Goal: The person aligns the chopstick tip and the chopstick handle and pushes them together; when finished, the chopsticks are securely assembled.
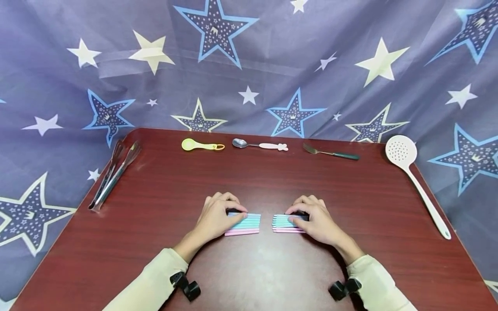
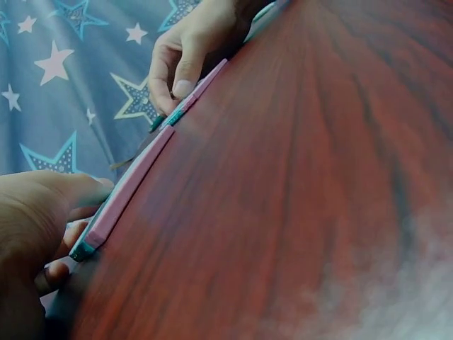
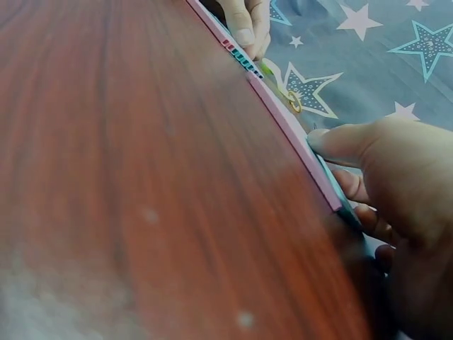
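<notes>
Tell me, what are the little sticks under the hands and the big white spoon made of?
The sticks look like plastic: flat pastel pink and teal, matte, with squared ends. The white spoon, full of small holes, looks like smooth moulded plastic or silicone; its even, soft sheen leaves that open.

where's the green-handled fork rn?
In the head view the fork lies flat at the table's far edge, right of centre, between the pink-handled spoon and the white skimmer, apart from both hands.
</notes>
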A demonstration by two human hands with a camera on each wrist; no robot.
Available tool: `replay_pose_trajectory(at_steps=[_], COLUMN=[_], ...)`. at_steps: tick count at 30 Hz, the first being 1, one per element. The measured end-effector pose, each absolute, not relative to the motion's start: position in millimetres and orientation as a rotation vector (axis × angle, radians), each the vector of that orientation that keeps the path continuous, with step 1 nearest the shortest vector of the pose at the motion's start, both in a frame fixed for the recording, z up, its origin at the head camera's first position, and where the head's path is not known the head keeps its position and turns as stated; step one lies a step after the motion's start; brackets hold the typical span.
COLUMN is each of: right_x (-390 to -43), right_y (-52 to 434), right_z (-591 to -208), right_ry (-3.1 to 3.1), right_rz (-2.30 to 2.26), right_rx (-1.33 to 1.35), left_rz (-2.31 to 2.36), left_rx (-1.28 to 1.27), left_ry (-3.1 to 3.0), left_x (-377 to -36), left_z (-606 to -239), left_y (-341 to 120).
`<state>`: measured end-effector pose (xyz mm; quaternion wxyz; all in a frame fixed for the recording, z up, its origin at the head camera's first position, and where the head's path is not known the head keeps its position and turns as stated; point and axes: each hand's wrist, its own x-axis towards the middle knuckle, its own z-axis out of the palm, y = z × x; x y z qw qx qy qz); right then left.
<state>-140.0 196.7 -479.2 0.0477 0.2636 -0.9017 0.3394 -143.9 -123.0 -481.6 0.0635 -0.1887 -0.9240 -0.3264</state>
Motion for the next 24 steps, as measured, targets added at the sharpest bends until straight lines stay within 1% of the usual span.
replay_pose_trajectory(at_steps=[7,24], right_x=[-138.6,-140.4], right_y=[196.7,192.2], right_z=[-477.1,-479.4], right_ry=[-2.728,-2.71], right_rz=[1.08,1.058], right_rx=[0.759,0.77], left_rz=[-0.982,-1.002], left_rx=[-0.586,-0.551], left_ry=[-2.794,-2.799], left_x=[-146.4,-144.1], left_z=[-478.9,-483.3], left_y=[-121.8,-125.3])
